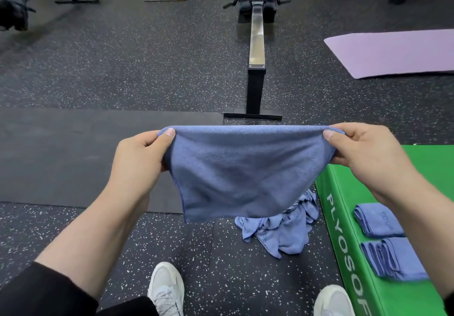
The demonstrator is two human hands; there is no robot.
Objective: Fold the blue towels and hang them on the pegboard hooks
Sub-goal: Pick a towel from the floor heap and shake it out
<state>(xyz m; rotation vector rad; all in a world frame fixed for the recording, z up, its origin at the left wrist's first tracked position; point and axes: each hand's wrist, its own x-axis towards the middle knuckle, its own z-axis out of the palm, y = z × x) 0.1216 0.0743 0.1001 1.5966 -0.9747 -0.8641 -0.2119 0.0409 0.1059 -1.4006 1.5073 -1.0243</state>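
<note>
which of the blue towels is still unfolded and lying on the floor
The crumpled heap of blue towels on the speckled floor, beside the green box. The folded towels lie flat on the box, and another towel hangs from both hands.

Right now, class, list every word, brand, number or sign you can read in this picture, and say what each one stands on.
"PLYOSOF": white capitals down the side of the green box; the frame edge cuts the word off.
Faint mark on the upper folded towel: too faint to read.
Small mark on the crumpled towel pile: too small to read.
</note>
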